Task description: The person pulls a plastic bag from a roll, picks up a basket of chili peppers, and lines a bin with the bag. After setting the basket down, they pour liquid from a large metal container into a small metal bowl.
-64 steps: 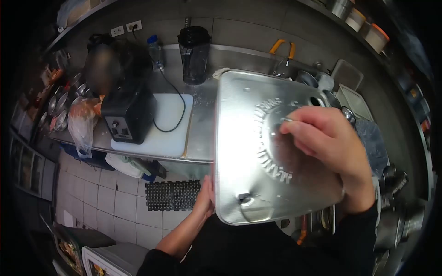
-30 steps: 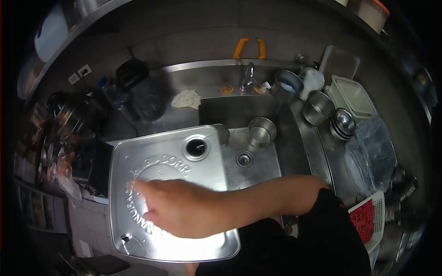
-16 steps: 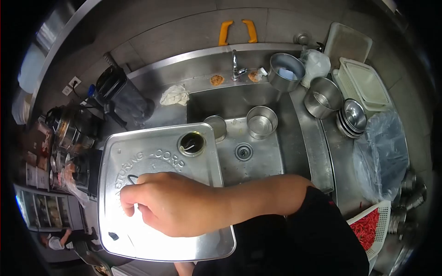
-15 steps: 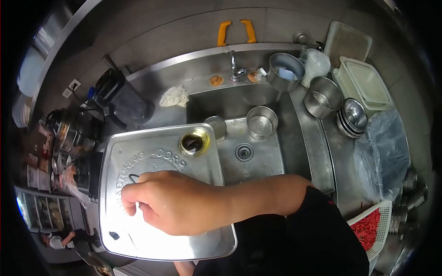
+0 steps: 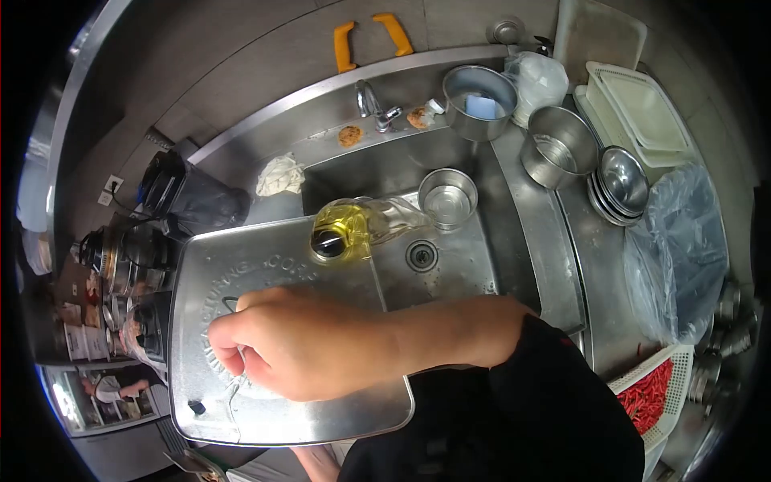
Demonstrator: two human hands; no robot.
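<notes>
My right hand (image 5: 301,345) is closed around the thin wire handle on top of a large rectangular metal tin (image 5: 281,422) with raised lettering. The tin's round opening (image 5: 328,243) faces the sink, and clear yellow oil (image 5: 351,221) bulges out of it. From there a transparent stream (image 5: 397,217) stretches right, over the sink, to the edge of a round metal pot (image 5: 448,199). At the bottom edge, part of my left hand or wrist (image 5: 317,462) shows below the tin, its fingers hidden.
Behind the sink (image 5: 474,281) stands a faucet (image 5: 373,108). A white cloth (image 5: 279,175) and a blender jug (image 5: 201,193) are left. On the right are pots (image 5: 560,147), stacked bowls (image 5: 622,183), a plastic bag (image 5: 679,249) and a basket of red chillies (image 5: 646,398). A person (image 5: 116,387) is far left.
Oil now flows out of the tin's opening in a long stream, where before it only lay inside. The view has turned slightly, and the small cup in the sink is mostly hidden behind the stream.
</notes>
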